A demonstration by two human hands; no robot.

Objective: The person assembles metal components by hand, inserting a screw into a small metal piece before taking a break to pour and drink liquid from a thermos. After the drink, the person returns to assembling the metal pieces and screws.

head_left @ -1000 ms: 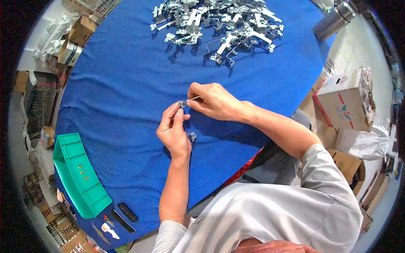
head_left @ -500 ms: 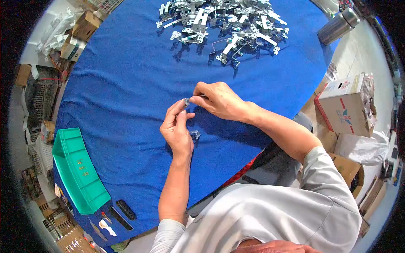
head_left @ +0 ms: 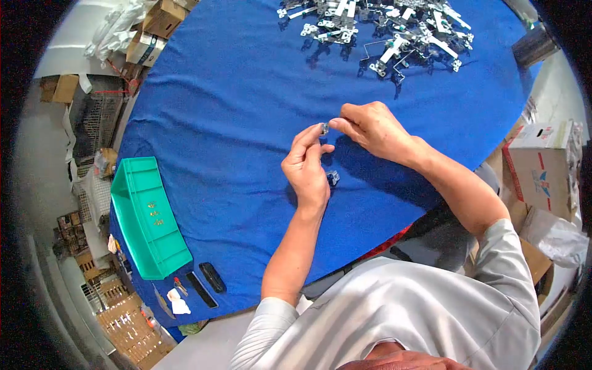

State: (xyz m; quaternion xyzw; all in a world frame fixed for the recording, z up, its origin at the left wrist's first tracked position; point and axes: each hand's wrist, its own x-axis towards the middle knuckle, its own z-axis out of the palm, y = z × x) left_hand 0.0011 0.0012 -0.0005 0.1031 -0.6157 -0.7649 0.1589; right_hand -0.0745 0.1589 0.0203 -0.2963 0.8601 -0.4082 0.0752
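Mid-frame, the left hand (head_left: 308,168) pinches a small part (head_left: 325,129); the right hand's (head_left: 373,131) fingertips press together beside it, amid open blue cloth (head_left: 234,123).

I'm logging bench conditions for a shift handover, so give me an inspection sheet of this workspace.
Surface: blue cloth, wrinkled.
Job's things: small part at the left fingertips; second small part on the cloth; heaped metal parts at the far side.
Clutter: green tray with brass-coloured bits; black case and white scrap nearby.
Hands: left hand holds the first part; right hand close beside it, grip unclear.
Cables: nothing seen on the cloth.
Surroundings: cardboard box at right.
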